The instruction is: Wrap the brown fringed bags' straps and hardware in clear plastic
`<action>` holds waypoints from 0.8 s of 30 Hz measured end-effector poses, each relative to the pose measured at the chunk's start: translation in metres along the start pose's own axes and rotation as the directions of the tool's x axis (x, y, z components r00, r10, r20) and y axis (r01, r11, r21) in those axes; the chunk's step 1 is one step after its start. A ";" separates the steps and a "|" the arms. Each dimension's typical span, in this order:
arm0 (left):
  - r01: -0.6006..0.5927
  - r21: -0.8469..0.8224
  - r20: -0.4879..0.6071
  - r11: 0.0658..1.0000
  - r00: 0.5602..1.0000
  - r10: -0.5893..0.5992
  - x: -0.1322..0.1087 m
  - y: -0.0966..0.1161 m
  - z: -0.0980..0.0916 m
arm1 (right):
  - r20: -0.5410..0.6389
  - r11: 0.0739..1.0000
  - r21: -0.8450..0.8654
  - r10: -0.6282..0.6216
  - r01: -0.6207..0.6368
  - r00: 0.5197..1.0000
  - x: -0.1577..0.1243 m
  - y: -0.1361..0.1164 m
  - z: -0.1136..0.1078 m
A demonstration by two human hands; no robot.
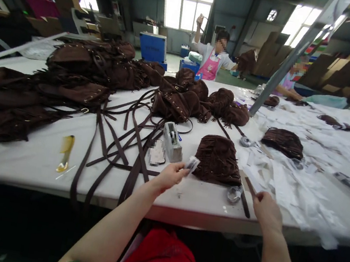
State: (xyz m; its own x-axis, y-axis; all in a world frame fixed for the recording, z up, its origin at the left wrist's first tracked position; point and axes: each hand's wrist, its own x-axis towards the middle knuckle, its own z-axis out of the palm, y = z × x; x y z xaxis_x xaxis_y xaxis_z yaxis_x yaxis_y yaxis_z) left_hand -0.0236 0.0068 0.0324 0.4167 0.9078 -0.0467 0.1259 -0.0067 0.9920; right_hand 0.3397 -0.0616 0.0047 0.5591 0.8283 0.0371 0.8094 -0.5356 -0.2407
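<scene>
Red garment (172,254) at bottom centre; fringed brown bag (217,160) just right of centre on white table (35,171).
Pinching a clear packet (192,164) with left hand (170,177), near centre; gripping a brown strip (250,186) with right hand (267,212), lower right.

No text legible for me. My red clothing (168,258) carries white characters and a white graphic, too blurred to read. Pink apron (208,70) on the person (219,58) across the worktop (26,167): small white mark, unreadable. Blue box (153,48) behind: faint lettering, can't make out.
</scene>
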 end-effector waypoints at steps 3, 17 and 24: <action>0.075 -0.328 0.022 0.942 0.997 -0.072 0.008 0.007 -0.024 | -0.196 0.933 0.341 -0.046 0.112 0.979 -0.023 -0.031 -0.018; 0.216 -0.292 0.166 0.932 0.971 -0.173 0.018 0.013 -0.035 | 0.084 0.648 0.591 -0.642 0.480 0.762 -0.064 -0.162 -0.006; 0.245 -0.226 0.210 0.943 0.957 -0.198 0.029 0.021 -0.037 | -0.066 0.675 0.312 -0.687 0.669 0.724 -0.070 -0.161 -0.009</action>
State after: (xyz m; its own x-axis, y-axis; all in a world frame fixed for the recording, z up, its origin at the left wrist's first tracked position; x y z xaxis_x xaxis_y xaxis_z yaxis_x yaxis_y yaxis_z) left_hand -0.0426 0.0484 0.0558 0.5627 0.7826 -0.2662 0.0171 0.3109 0.9503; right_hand 0.1718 -0.0342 0.0496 -0.1396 0.9566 0.2559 0.8639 0.2440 -0.4406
